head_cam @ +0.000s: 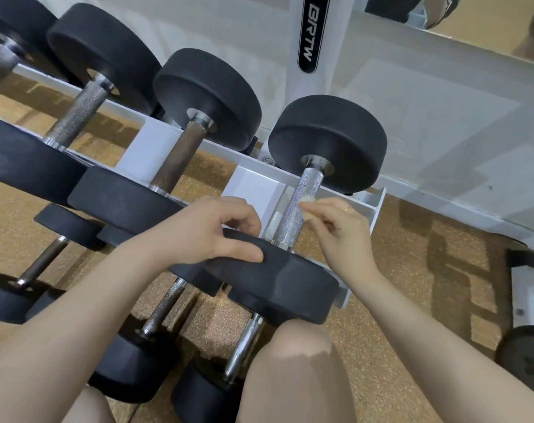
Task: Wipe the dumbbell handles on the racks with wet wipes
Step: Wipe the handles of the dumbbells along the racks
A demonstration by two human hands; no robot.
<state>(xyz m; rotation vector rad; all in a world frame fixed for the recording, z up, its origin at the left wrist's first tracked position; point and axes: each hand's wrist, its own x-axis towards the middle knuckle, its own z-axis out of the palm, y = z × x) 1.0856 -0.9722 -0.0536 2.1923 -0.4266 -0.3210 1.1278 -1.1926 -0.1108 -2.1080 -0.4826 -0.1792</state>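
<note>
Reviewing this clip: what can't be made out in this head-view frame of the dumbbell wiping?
- Wipe: mostly hidden inside the right hand; only a small pale bit shows against the handle, so its size and wetness are unclear.
- Handle's underside: faces away from the camera.
- Lower-rack dumbbells: partly covered by the forearms and knee.
- Leftmost dumbbell: blurred and cut off by the frame edge.
- Left hand: its fingertips curl out of sight over the weight.

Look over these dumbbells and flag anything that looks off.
The middle dumbbell handle looks brownish and dull, perhaps rusty, unlike the bright silver handle that the right hand is wiping with a small wet wipe. Nothing else stands out.
</note>
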